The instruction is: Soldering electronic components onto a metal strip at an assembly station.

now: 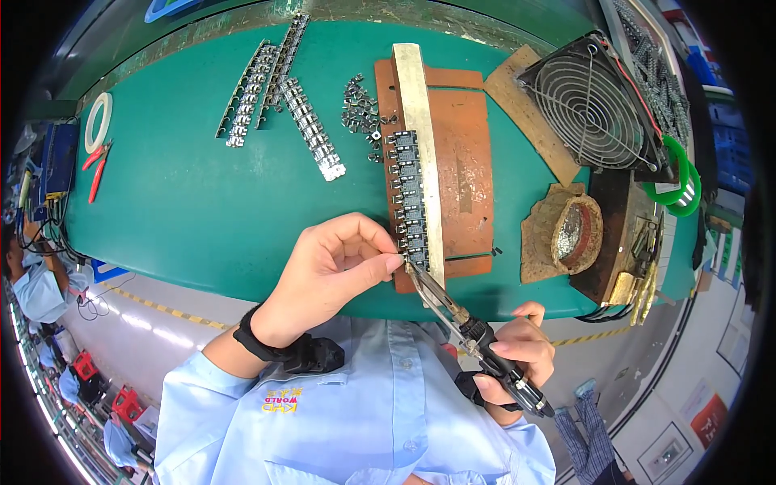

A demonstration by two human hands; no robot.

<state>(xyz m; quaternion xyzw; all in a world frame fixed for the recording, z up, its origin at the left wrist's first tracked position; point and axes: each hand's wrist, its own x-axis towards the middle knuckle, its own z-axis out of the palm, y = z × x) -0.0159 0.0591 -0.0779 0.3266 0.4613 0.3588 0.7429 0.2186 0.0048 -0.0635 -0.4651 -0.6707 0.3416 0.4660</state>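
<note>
In my right hand (527,349) is a black-handled soldering iron (477,333), with a thin metal tube along its barrel. Its tip meets the nearest of the small black components (411,198), which stand in a row along a pale metal bar (419,89). The bar lies across a reddish-brown board (469,170). My left hand (323,271) has thumb and index finger pinched at that row's near end, right beside the iron's tip. Whatever sits between those fingertips is too small to make out.
Left of the board lie a pile of small metal clips (357,105) and several metal strips (311,129). Red-handled pliers (97,171) and a tape roll (99,121) are far left. A fan (594,105), a round crusted pot (575,234) and a green ring (687,182) stand right.
</note>
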